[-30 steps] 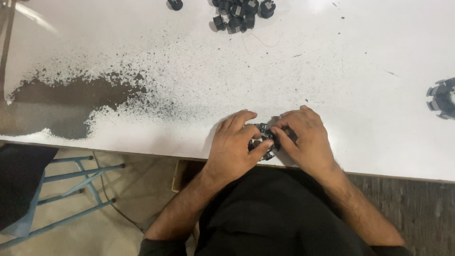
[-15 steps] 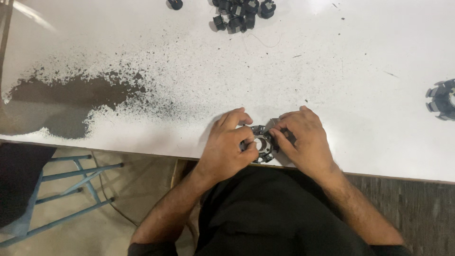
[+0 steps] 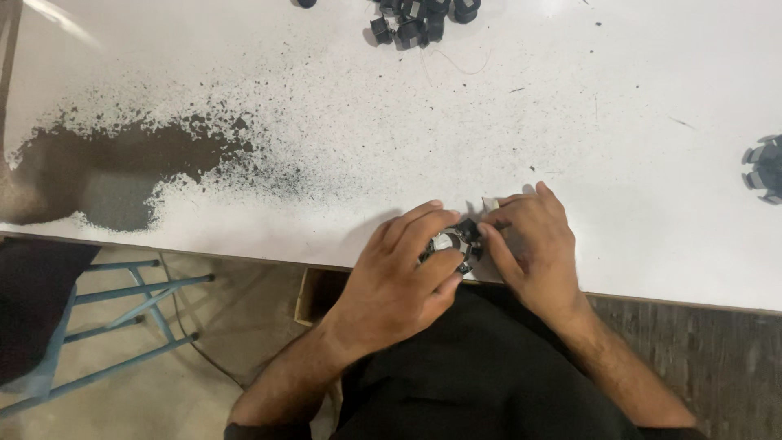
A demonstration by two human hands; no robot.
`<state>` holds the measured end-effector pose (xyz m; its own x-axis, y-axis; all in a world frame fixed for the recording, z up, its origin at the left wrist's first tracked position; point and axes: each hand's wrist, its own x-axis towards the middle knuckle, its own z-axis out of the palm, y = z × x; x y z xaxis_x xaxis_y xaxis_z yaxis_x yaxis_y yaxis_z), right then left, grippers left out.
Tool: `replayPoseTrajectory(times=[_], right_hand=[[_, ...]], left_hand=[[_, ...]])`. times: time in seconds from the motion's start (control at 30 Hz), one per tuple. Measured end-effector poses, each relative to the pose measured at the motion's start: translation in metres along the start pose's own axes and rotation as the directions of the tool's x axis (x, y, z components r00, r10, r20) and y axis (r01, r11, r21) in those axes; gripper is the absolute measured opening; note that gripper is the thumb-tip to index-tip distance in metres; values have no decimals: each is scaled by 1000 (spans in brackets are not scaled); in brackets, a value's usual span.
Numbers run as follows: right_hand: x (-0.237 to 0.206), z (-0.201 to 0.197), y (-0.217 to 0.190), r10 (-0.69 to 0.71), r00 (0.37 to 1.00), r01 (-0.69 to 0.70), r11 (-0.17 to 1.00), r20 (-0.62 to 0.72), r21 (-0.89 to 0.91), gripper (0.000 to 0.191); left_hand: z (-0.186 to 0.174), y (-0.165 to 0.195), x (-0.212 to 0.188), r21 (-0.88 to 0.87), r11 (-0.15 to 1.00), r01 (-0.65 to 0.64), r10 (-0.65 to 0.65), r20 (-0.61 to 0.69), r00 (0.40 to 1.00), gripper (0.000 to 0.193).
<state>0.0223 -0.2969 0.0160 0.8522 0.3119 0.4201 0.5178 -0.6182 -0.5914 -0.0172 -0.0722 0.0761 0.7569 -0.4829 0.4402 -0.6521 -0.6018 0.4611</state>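
Since the earlier frames the left hand (image 3: 399,281) has slid a little lower and turned, so its forearm now comes in more steeply from the lower left; the right hand (image 3: 533,248) has hardly shifted. Both hands meet at the near edge of the white tabletop (image 3: 570,122), a little right of its middle. Between them sits a small black toothed ring (image 3: 458,240) with a pale, shiny centre. The left hand curls over it, thumb and fingers closed around its left side. The right hand is half closed, its thumb and forefinger pinching the ring's right side, and a small pale scrap shows just beyond its fingertips. How firmly either hand grips, I cannot tell.

The ring lies right at the near edge, partly over the person's dark lap. In my judgement the main risk is a slip: if the fingers press unevenly or a piece pops loose, it would drop off the edge to the floor beside the blue stool frame (image 3: 122,318).

Black powder (image 3: 122,167) spreads over the tabletop's left side, well apart from the hands; a sweeping forearm could smear it. A cluster of small black parts (image 3: 419,18) sits at the far edge, and another toothed ring (image 3: 766,169) lies at the right edge, both out of the way.
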Motion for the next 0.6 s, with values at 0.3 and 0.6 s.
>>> replayPoseTrajectory(times=[0.3, 0.6], right_hand=[[-27, 7, -13, 7, 1000, -2, 988, -29, 153, 31], [-24, 8, -22, -51, 998, 51, 999, -40, 6, 28]], left_hand=[[47, -28, 0, -8, 971, 240, -240, 6, 971, 25], [50, -29, -8, -94, 978, 188, -201, -150, 968, 16]])
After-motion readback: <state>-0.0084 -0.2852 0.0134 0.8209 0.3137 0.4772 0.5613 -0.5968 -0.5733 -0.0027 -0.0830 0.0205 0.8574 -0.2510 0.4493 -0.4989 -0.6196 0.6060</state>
